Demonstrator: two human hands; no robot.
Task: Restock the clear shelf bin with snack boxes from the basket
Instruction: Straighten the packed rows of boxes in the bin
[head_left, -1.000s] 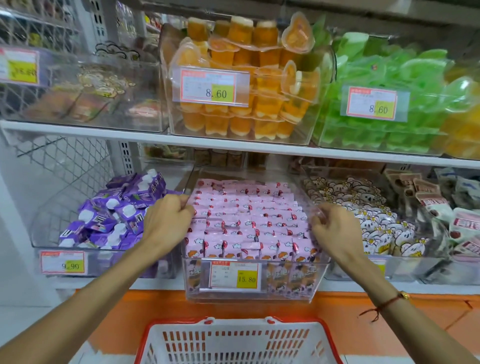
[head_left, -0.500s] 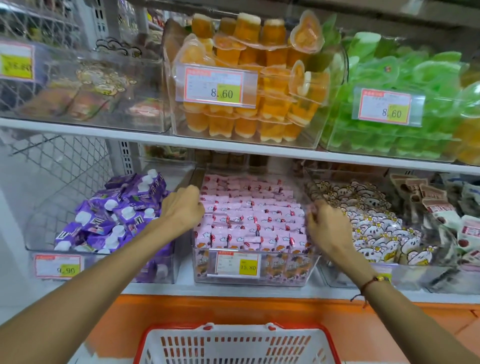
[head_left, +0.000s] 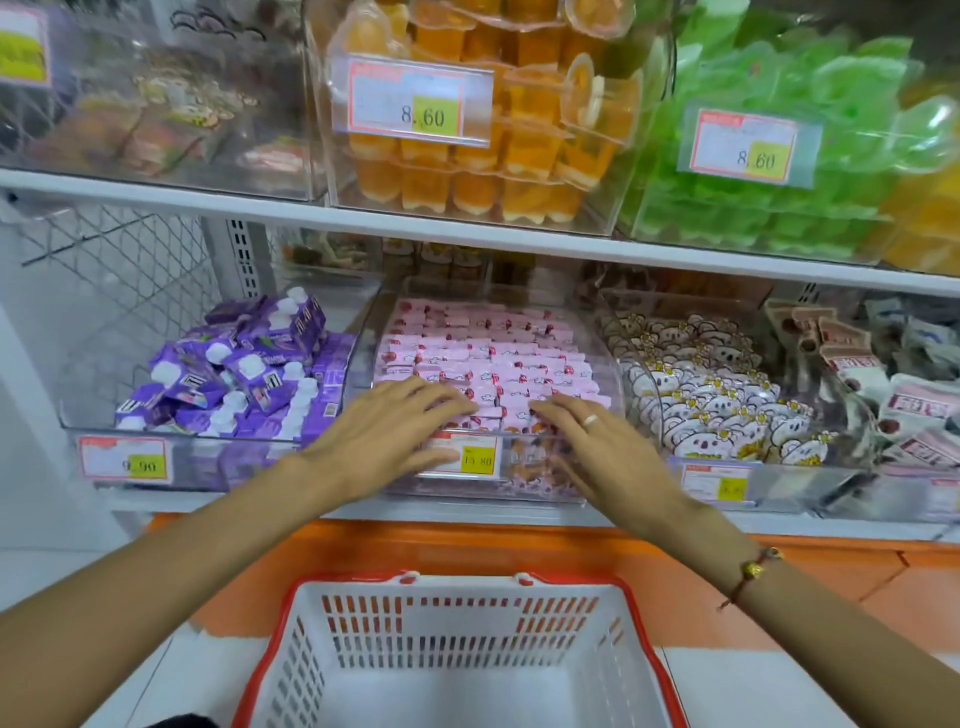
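Note:
A clear shelf bin (head_left: 524, 491) sits in the middle of the lower shelf, packed with rows of pink snack boxes (head_left: 488, 353). My left hand (head_left: 387, 434) lies flat, fingers spread, on the front left boxes and over the bin's front rim. My right hand (head_left: 595, 441), wearing a ring, lies flat on the front right boxes. Neither hand holds anything. Below me stands a white basket with a red rim (head_left: 462, 649); the part of its inside that I see holds nothing.
A bin of purple cartons (head_left: 244, 374) stands left of the pink one, and a bin of koala-print packs (head_left: 711, 400) stands right. The upper shelf (head_left: 467, 228) carries bins of orange jelly cups (head_left: 498, 130) and green ones (head_left: 810, 156). An orange base strip (head_left: 519, 545) runs under the lower shelf.
Both hands let go of the bin's side walls and now lie open and flat on the front boxes. The bin slid back onto the shelf.

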